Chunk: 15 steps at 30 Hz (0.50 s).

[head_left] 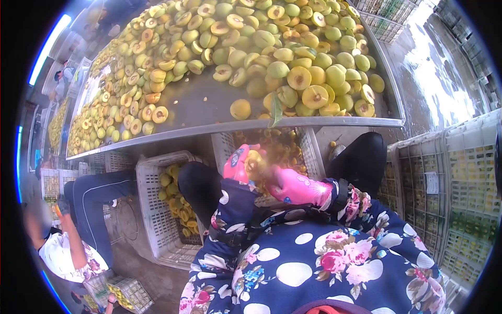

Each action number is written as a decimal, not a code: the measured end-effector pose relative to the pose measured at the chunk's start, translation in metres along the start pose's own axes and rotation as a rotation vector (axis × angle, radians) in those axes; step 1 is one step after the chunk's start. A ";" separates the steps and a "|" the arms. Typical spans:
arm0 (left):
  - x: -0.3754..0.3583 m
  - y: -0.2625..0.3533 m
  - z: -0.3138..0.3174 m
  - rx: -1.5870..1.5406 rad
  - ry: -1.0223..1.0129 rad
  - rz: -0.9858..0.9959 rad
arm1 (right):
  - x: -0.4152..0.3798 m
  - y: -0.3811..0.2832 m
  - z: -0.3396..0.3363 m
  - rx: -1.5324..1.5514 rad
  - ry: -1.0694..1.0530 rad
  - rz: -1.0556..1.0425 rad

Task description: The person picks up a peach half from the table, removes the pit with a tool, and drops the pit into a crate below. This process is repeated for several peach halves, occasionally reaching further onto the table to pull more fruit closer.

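My left hand, in a pink glove, is closed on a yellow apricot-like stone fruit. Close to that fruit is my right hand, also pink-gloved, with its fingers curled; motion blurs the fingertips and I cannot make out what they hold. Both hands are over a white plastic crate between my knees, with cut fruit inside. Just beyond, a metal table bears a large heap of halved yellow-green fruit, several with brown pits showing.
A second white crate with fruit halves stands left of my leg. Stacked crates of fruit rise on the right. A seated person is at the left. A green leaf overhangs the table's raised metal edge.
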<state>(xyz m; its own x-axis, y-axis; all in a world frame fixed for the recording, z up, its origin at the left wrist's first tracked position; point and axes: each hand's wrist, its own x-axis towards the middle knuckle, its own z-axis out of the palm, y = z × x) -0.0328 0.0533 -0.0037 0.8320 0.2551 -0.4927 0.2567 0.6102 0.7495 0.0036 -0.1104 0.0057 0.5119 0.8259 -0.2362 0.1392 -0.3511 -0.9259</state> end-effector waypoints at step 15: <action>0.014 -0.028 -0.008 -0.041 0.021 0.095 | -0.005 -0.010 -0.023 0.601 -0.356 0.396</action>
<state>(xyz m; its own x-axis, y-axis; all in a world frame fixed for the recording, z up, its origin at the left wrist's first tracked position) -0.0329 0.0457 -0.0353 0.8411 0.3289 -0.4295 0.1560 0.6127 0.7747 0.0195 -0.1212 0.0235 0.1122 0.8165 -0.5664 -0.5283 -0.4337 -0.7300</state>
